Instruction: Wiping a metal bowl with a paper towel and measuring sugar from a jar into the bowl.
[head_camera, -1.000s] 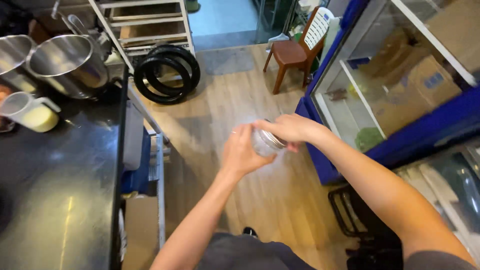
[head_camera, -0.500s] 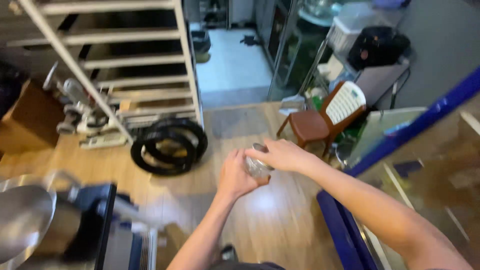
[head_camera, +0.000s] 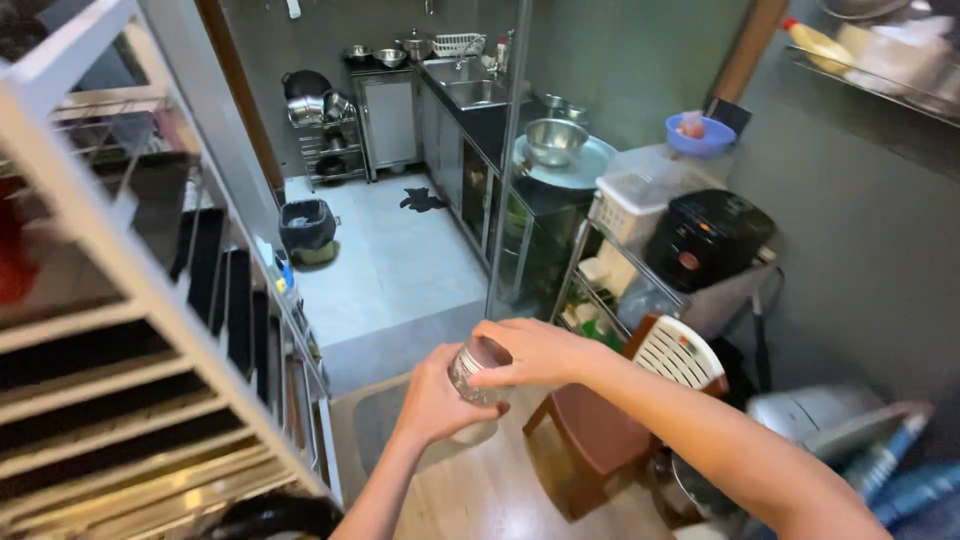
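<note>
- Clear glass is what I see between both hands: a small jar (head_camera: 478, 368), held out in front of me at mid-frame, in the air above the wooden floor (head_camera: 480, 490).
- My left hand (head_camera: 437, 398) wraps the jar from below and behind, fingers curled round its body, so most of the lower half is hidden.
- My right hand (head_camera: 535, 352) comes over from the right side, its fingers closed on the jar's top end; I cannot tell whether a lid sits under them.
- Both hands are therefore closed on the jar, touching each other's fingertips around it.
- Just below and right of the jar stands a brown chair (head_camera: 600, 430) with a white slatted back (head_camera: 678, 352).
- Behind the chair a wire shelf unit (head_camera: 610, 270) carries a white basket (head_camera: 632, 205) and a black cooker-like appliance (head_camera: 705, 240).
- Farther back, a steel bowl (head_camera: 556, 140) rests on a round tray, and a blue bowl (head_camera: 700, 135) sits to its right.
- Along the back wall runs a dark bench (head_camera: 480, 110) with a sink.
- On my left a white rack (head_camera: 130, 300) holds dark trays, and a black bin (head_camera: 306, 225) stands on the pale tiled floor beyond it.
</note>
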